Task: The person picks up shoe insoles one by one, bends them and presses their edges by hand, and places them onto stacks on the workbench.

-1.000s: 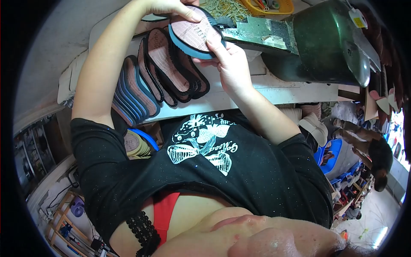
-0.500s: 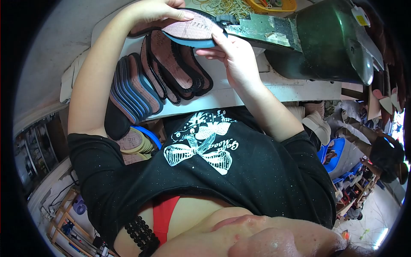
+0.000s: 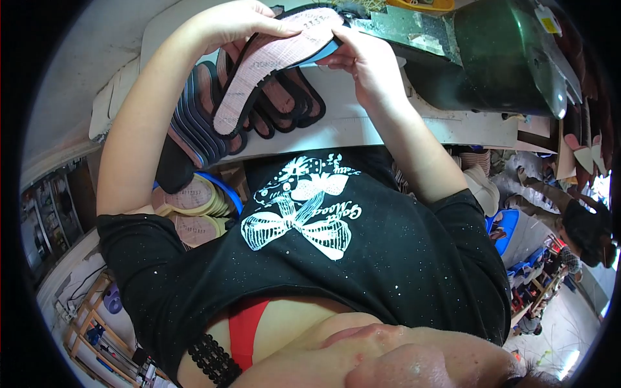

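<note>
A long insole with a pink printed top, black edging and a patch of blue at its right edge is held by both hands at the top of the head view. My left hand is closed on its left edge, thumb on the pink face and fingers mostly hidden beneath. At the wider end, my right hand pinches the right edge. The wide end lies beside the sewing machine arm; whether they touch is hidden. Below the insole, black-edged pink insoles lie on the white table.
A row of blue-edged insoles leans together at the table's left. The green machine body stands at right. Yellowish printed insoles sit in a blue-rimmed container below the table edge. A yellow basket is at the back; people are at far right.
The insole has turned, so its narrow end now points down toward me, over the piled insoles. Both hands have shifted slightly with it and keep their hold.
</note>
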### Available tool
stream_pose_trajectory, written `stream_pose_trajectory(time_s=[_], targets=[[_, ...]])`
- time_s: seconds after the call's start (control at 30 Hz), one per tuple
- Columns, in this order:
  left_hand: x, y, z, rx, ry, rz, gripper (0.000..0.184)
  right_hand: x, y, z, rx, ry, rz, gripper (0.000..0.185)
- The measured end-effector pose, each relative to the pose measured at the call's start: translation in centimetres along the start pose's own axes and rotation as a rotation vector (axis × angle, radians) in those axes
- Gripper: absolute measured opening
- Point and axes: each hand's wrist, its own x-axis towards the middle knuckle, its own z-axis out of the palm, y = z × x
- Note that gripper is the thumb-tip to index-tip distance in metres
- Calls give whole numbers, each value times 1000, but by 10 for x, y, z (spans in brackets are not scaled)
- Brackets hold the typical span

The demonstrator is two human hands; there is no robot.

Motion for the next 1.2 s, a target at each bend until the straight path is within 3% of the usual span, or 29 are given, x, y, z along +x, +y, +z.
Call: stream_pose_trajectory(time_s=[0.2, 0.3, 0.33, 0.43, 0.57, 0.77, 1.0, 1.1, 1.13, 1.2], targets=[[-12, 3, 29, -192, -12, -5, 48, -8, -5, -4, -137, -96, -45, 25], [-14, 5, 39, -327, -51, 8, 45, -32, -8, 5, -363, -141, -67, 37], [-14, 4, 43, -359, -24, 18, 45, -36, 0, 6, -355, -151, -49, 41], [-10, -1, 49, -424, 10, 34, 41, -29, 7, 5, -271, -107, -109, 29], [-20, 2, 47, -311, 8, 168, 52, -18, 0, -7, -283, -130, -52, 22], [-11, 1, 59, -356, 146, 37, 41, -17, -16, -19, -275, -147, 6, 25], [0, 6, 56, -374, 265, 30, 39, -51, -18, -38, -125, -190, 360, 29], [14, -3, 45, -261, 280, 34, 41, -51, -21, -39, -116, -149, 304, 29], [6, 17, 36, -523, 178, -8, 29, -48, -20, -37, -144, -128, 285, 28], [12, 19, 30, -509, 226, -32, 26, -40, -23, -32, -181, -195, 232, 27]])
